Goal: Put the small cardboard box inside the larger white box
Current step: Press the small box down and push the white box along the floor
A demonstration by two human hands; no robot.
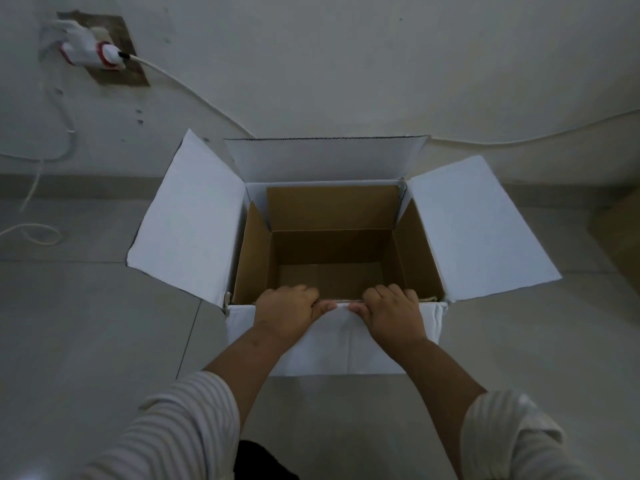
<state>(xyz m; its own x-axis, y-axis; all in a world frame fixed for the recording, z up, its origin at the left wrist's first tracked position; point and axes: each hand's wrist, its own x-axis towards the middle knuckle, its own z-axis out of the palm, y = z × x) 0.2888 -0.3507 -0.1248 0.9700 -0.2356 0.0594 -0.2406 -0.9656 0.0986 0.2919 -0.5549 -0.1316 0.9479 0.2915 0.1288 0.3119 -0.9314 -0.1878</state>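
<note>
The larger white box (pixel 194 216) stands on the floor by the wall with its top flaps spread open. The small brown cardboard box (pixel 332 244) sits inside it, open and empty, with its flaps standing up against the white walls. My left hand (pixel 287 315) and my right hand (pixel 394 315) grip the near rim side by side. Their fingers curl over the edge into the brown box, and the thumbs press on the white near flap (pixel 332 344), which is folded down outside.
A white charger (pixel 91 51) is plugged into a wall socket at the upper left. Its cable (pixel 194 88) runs along the wall behind the box, and another cable loops on the floor at the left. A piece of brown cardboard (pixel 620 237) lies at the right edge.
</note>
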